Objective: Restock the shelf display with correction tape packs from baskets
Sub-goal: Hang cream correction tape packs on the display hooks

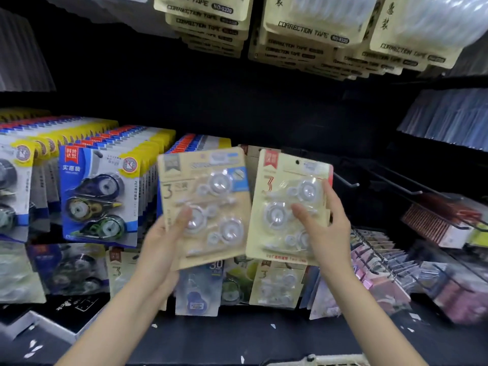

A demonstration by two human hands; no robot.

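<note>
I hold two beige correction tape packs in front of the shelf display. My left hand (163, 241) grips the lower left corner of the left pack (208, 186), thumb on its clear blister. My right hand (324, 228) holds the right pack (284, 178), thumb on the front and fingers curled round its right edge. Each pack shows three clear tape dispensers and a large "3". The left pack is tilted and slightly blurred. The right pack has a hang hole near its top, close to a bare metal peg (346, 182).
Blue and yellow tape packs (100, 191) hang in rows at left. More beige packs (274, 283) and a blue pack (196, 289) hang below. Cream "correction tape" bags (311, 30) hang overhead. Pink packets (375, 262) fill pegs at right. A white basket rim (317, 361) shows at the bottom.
</note>
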